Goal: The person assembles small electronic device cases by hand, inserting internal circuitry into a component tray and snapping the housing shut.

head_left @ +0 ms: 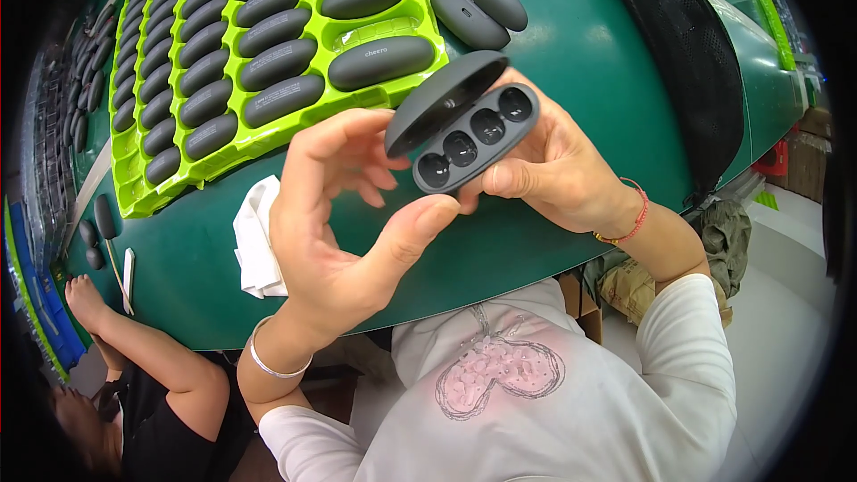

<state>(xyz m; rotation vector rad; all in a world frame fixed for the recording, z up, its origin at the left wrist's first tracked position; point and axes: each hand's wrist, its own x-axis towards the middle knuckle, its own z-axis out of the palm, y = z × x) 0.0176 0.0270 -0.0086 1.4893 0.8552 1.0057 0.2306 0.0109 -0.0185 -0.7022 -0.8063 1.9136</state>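
Oval case (474,136), dark grey, one, held up nearest the camera above the near part of the table; lid (437,112) raised and tilted back, four round glossy black wells in a line along the base.

Right hand (571,170), one: gripping the oval case at its right end, thumb on the front of the base, fingers behind; red and yellow cord bracelet (641,214) at the wrist.

Left hand (321,241), one: spread wide, thumb just below the case's left end, fingertips near the lid (whether they touch it, one cannot tell); silver bangle (270,368) at the wrist.

Tray (134,196), bright green, one: beyond the hands, toward the left, bearing rows of closed dark cases (381,62).

Loose cases (466,22), two: closed, lying against each other just right of the tray.

White cloth (253,241), crumpled: partly behind the left hand.

Black mesh bag (683,62): right side of the green table (580,62).

Another person's forearm (152,344): at the left table edge, beside a thin stick (116,270) and a slim white strip (128,277).
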